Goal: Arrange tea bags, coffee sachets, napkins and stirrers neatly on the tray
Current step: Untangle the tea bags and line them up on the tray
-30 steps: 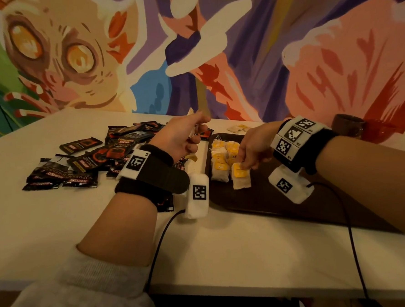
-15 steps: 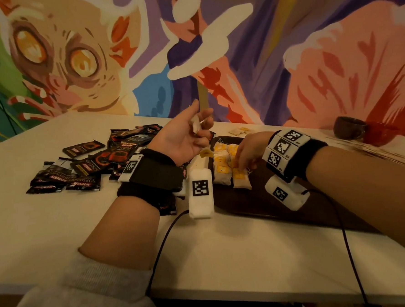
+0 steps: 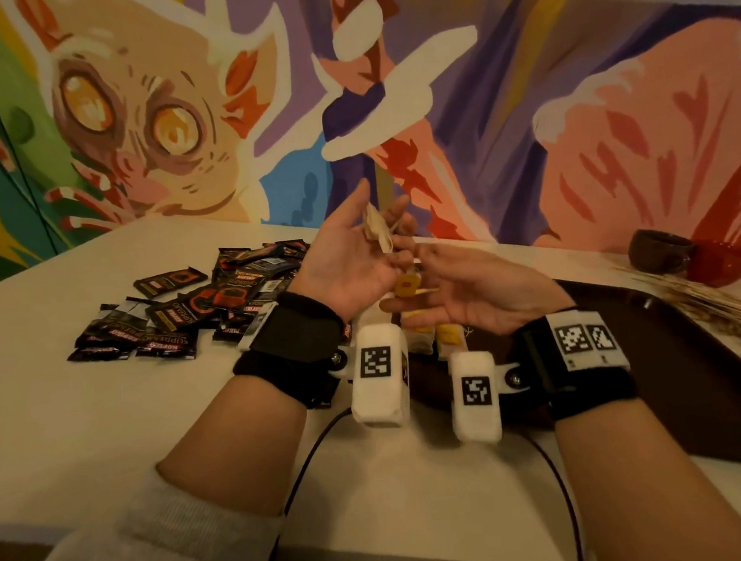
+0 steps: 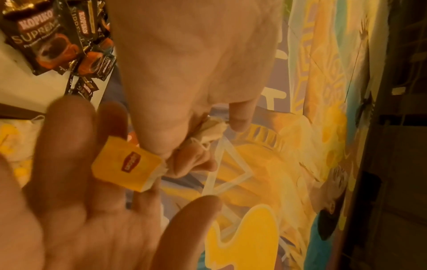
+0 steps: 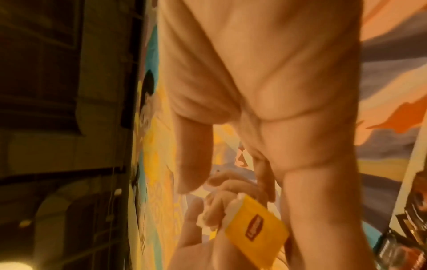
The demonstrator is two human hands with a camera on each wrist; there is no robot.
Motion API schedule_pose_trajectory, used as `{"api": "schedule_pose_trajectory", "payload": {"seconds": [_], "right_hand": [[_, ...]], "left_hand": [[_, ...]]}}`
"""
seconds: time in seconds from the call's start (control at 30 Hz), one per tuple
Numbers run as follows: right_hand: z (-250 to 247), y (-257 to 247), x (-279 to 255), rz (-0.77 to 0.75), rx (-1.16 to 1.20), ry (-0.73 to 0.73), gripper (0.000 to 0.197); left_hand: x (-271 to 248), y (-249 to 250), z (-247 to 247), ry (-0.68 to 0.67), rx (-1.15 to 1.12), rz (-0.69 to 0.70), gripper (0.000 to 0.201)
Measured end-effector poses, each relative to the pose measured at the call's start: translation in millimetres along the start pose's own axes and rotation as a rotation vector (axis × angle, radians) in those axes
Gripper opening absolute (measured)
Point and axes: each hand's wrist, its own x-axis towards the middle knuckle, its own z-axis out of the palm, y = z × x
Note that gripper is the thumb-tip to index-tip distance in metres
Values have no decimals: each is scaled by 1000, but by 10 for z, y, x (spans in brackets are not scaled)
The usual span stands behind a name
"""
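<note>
Tabletop (image 3: 108, 426), white, carries a dark tray (image 3: 692, 390) at 3 o'clock and coffee sachets (image 3: 197, 308) at 10 o'clock, a painted mural wall (image 3: 567, 116) beyond. Left hand (image 3: 350, 260) pinches a tea bag (image 3: 376, 232); right hand (image 3: 478, 291) lies palm-up, fingers relaxed. Only the wrist views show its yellow tag (image 4: 127, 164) clearly.

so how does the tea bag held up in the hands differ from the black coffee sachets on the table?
The pale paper tea bag with the yellow tag is lifted in the air, held by the left hand; the black coffee sachets lie loose on the white table.
The tea bag is soft and crumpled with a string; the sachets are flat, glossy packets.
One tea bag, many sachets.
Neither is on the dark tray.
</note>
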Motion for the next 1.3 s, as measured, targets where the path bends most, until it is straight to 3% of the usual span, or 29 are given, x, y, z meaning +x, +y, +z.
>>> {"api": "schedule_pose_trajectory", "payload": {"seconds": [0.07, 0.3, 0.6, 0.77, 0.9, 1.17, 1.3], "right_hand": [[26, 47, 10, 10, 29, 9, 39], [-117, 128, -66, -17, 25, 253, 20], [-395, 140, -175, -433, 444, 509, 13], [-395, 133, -169, -522, 588, 486, 14], [-405, 122, -167, -526, 658, 501, 12], [-387, 96, -204, -548, 686, 494, 13], [-406, 85, -220, -577, 682, 489, 14]], "left_hand": [[11, -14, -19, 4, 29, -13, 40], [39, -79, -37, 49, 115, -40, 15], [45, -77, -188, 193, 214, -127, 21], [44, -56, -200, 230, 256, -108, 22], [50, -61, -206, 221, 264, -58, 40], [77, -53, -232, 227, 292, 37, 24], [70, -63, -227, 220, 471, 47, 33]]}}
